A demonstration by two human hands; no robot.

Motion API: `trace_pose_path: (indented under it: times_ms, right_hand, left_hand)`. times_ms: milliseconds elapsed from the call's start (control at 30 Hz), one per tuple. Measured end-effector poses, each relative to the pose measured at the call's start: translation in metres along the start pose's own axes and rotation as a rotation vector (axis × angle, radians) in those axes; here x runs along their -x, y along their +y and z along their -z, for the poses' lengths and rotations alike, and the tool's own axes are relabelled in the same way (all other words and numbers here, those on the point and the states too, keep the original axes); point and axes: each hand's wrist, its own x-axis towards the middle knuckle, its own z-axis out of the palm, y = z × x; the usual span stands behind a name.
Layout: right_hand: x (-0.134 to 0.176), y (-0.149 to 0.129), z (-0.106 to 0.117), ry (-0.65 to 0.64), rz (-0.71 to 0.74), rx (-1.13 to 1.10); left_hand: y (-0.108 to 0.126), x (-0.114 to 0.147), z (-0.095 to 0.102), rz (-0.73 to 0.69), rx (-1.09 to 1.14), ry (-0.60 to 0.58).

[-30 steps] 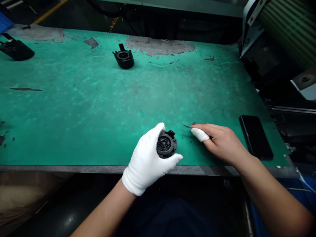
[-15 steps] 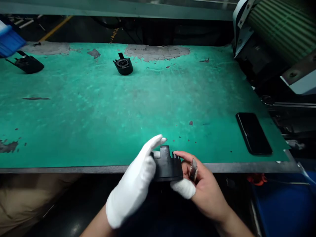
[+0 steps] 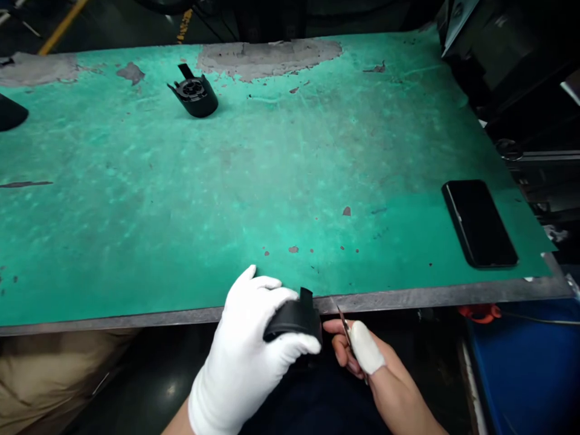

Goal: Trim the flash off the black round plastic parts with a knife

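Observation:
My left hand [image 3: 247, 344], in a white glove, grips a black plastic housing [image 3: 292, 320] at the near edge of the table, thumb below and fingers over the top. A flat tab on the part points up. Just to the right, my right hand [image 3: 367, 356] is bare but for a white cover on the thumb. Between its thumb and fingers it pinches a thin metal blade [image 3: 344, 325], whose tip points up and left toward the housing. The blade's lower end is mostly hidden by the hand. A similar black housing [image 3: 199, 96] stands farther back on the table.
A green worn mat covers the table [image 3: 272, 175]. A black phone [image 3: 480, 223] lies at the right. Part of another black piece [image 3: 11, 113] shows at the left edge. Below right are a blue bin [image 3: 525, 362] and an orange-red object [image 3: 480, 312].
The view has shifted right and down. My right hand has come off the housing and brought the blade up between thumb and fingers. My left hand now holds the housing alone, turned and tilted.

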Motion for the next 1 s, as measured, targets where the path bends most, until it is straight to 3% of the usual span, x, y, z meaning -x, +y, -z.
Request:
trace_pose_path:
  times_ms: [200,500,800,1000]
  right_hand:
    - [-0.018,-0.011,0.002,-0.146,0.124,0.028]
    - [-0.031,-0.015,0.011,-0.177,0.117,0.099]
    - [-0.036,-0.014,0.008,-0.138,0.091,0.146]
    - [-0.014,0.006,0.001,-0.058,0.156,0.036]
  left_hand:
    - [0.006,-0.005,-0.017,-0.048,-0.050,-0.056]
    - [0.009,-0.018,-0.016,0.028,0.011,-0.108]
    - [0.003,-0.016,-0.017,-0.053,-0.045,-0.105]
    - [0.009,-0.015,-0.020,-0.020,-0.069,-0.069]
